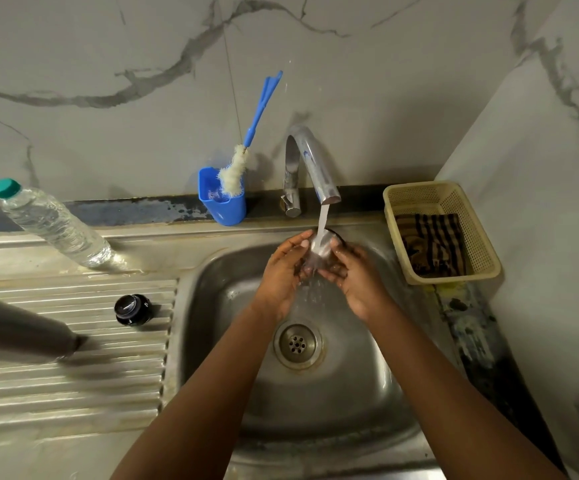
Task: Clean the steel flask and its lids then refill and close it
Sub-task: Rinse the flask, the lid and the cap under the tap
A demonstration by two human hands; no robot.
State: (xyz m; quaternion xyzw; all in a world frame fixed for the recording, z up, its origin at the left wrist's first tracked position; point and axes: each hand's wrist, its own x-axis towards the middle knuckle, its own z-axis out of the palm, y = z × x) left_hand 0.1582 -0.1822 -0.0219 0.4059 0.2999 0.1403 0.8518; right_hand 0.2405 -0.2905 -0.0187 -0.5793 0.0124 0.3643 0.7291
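Both hands are rinsing a lid (322, 244) under the tap (310, 164).
Left hand (283, 271) and right hand (355, 277) are cupping it together at frame centre, above the sink (367, 393).

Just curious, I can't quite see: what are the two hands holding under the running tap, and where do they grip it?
A steel lid, gripped at its sides by the left hand and right hand.

Your steel flask (18, 329) lies on its side on the ribbed draining surface (73, 393), blurred at the left edge. One dark lid (133, 310) sits upright on the same ribs, beside the basin. The other lid (321, 249), steel-coloured with a dark rim, is under the running water.
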